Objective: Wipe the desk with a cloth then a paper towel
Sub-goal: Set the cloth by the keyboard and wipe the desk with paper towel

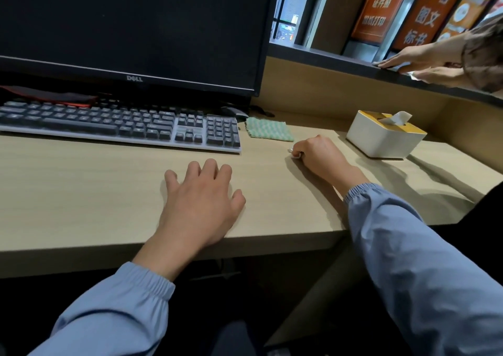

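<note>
Pale wood desk (81, 192) fills the view. Nearest its front edge, the left hand (200, 203) lies flat on the surface with its fingers spread, holding nothing. Further in and toward the right edge, the right hand (318, 156) is curled, thumb and fingers pinching a small white scrap (294, 152); what it is I cannot tell.

Just beyond that hand's knuckles and a little to the left lies one green checked cloth (269, 131), flat, its long axis running side to side, beside the right end of the keyboard (109, 124). The right hand is clearly the nearer one.

One tissue box (381, 140) stands beyond and to the right, with one paper towel (396, 118) sticking up. Behind are one monitor (130, 23) and a ledge (326, 56).
</note>
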Motion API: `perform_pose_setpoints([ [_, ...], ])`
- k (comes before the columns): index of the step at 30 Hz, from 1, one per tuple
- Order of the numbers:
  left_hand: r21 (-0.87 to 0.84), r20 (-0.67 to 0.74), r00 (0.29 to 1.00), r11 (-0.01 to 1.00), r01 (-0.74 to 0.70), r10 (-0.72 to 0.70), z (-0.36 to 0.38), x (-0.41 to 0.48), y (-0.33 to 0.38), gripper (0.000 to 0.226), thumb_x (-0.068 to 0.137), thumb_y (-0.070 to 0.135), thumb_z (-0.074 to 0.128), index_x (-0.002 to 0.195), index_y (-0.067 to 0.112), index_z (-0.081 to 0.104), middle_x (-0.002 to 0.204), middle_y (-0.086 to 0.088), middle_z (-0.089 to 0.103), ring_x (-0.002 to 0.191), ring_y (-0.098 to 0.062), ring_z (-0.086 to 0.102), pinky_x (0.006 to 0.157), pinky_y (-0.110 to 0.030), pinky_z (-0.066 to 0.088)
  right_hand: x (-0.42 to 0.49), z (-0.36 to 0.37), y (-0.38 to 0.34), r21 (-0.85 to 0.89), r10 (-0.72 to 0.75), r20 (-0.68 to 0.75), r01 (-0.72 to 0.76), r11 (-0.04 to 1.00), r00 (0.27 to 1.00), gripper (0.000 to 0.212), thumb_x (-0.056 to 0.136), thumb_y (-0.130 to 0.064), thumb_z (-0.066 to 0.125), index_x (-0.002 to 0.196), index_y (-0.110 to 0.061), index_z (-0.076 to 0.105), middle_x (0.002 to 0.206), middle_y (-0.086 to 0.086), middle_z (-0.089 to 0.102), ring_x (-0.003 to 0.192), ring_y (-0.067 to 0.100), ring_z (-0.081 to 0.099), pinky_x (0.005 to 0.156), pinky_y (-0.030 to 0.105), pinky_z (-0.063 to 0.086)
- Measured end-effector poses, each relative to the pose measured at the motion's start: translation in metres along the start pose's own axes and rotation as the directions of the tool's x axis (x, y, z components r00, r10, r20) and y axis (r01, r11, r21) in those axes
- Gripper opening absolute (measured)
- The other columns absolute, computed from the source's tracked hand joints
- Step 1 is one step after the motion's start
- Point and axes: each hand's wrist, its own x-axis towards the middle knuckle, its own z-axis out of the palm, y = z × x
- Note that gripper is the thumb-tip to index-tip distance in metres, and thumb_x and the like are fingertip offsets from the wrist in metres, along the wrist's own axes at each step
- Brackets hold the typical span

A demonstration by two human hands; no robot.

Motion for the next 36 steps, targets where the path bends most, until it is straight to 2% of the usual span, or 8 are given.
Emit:
perform_pose_setpoints([
  [5,0.000,-0.017,1.000,1.000,-0.005,0.005,0.001,-0.002,-0.001,0.038,0.102,0.053,0.027,0.121,0.026,0.046,0.117,0.004,0.044,0.110,-0.022,0.041,0.099,-0.053,0.035,-0.056,-0.020,-0.018,0.030,-0.055,-0.053,0.056,0.998,0.997,0.021,0.096,-0.004,0.057,0.089,-0.013,0.076,0.081,0.011,0.073,0.073,0.032,0.064,0.070,0.037,0.052],
  [8,-0.003,-0.022,1.000,1.000,-0.010,0.010,0.001,-0.003,-0.001,0.038,0.102,0.052,0.027,0.121,0.025,0.047,0.116,0.003,0.044,0.108,-0.022,0.041,0.098,-0.054,0.036,-0.096,-0.029,-0.026,0.058,-0.099,-0.041,0.101,0.993,0.994,0.017,0.102,-0.021,0.059,0.100,-0.020,0.076,0.078,0.003,0.060,0.068,0.021,0.053,0.064,0.029,0.039],
  [11,0.003,0.003,1.000,1.000,-0.004,0.004,0.000,-0.003,0.000,0.039,0.102,0.052,0.026,0.122,0.024,0.046,0.118,0.002,0.045,0.108,-0.023,0.042,0.098,-0.055,0.038,-0.131,-0.035,-0.031,0.099,-0.102,-0.056,0.108,0.989,0.993,0.013,0.098,-0.024,0.063,0.094,-0.022,0.075,0.076,0.000,0.049,0.066,0.027,0.056,0.062,0.028,0.033],
  [17,0.014,0.037,0.999,1.000,0.000,-0.001,-0.004,-0.004,0.003,0.040,0.102,0.050,0.025,0.124,0.023,0.045,0.121,-0.001,0.046,0.112,-0.026,0.043,0.100,-0.058,0.038,-0.192,-0.045,-0.042,0.171,-0.145,-0.074,0.156,0.973,0.987,0.030,0.094,-0.033,0.045,0.100,-0.020,0.072,0.077,0.007,0.064,0.079,0.024,0.060,0.058,0.035,0.048],
  [20,0.012,0.043,0.999,1.000,-0.001,0.000,-0.004,-0.005,0.003,0.039,0.103,0.049,0.025,0.124,0.023,0.046,0.121,-0.001,0.046,0.112,-0.026,0.043,0.100,-0.058,0.038,-0.192,-0.039,-0.038,0.151,-0.145,-0.069,0.154,0.976,0.987,0.016,0.091,-0.021,0.063,0.105,-0.025,0.071,0.085,0.005,0.069,0.084,0.021,0.059,0.061,0.035,0.049],
  [25,-0.006,0.050,0.999,1.000,0.004,-0.004,-0.004,-0.005,0.003,0.042,0.102,0.050,0.025,0.127,0.023,0.046,0.126,-0.001,0.046,0.115,-0.025,0.043,0.101,-0.056,0.036,-0.191,-0.042,-0.041,0.209,-0.053,-0.096,0.072,0.975,0.994,0.016,0.084,-0.015,0.079,0.094,-0.027,0.075,0.083,0.004,0.064,0.078,0.022,0.063,0.058,0.033,0.051],
  [29,-0.041,0.086,0.996,0.999,0.022,-0.018,-0.004,-0.002,0.002,0.052,0.102,0.052,0.025,0.142,0.024,0.042,0.148,-0.002,0.038,0.134,-0.022,0.038,0.108,-0.058,0.028,-0.164,-0.039,-0.031,0.191,0.044,-0.016,-0.040,0.981,0.999,0.015,0.089,-0.020,0.071,0.099,-0.027,0.080,0.098,0.002,0.059,0.084,0.016,0.059,0.070,0.025,0.041],
  [36,-0.029,0.270,0.963,0.999,0.027,-0.018,-0.017,0.022,-0.001,0.066,0.100,0.061,0.030,0.155,0.025,0.029,0.163,-0.005,0.026,0.150,-0.024,0.023,0.115,-0.061,0.021,-0.120,-0.027,-0.014,0.180,0.065,-0.079,-0.050,0.982,0.995,0.019,0.093,-0.012,0.065,0.095,-0.022,0.081,0.094,0.009,0.072,0.084,0.025,0.064,0.076,0.034,0.051],
])
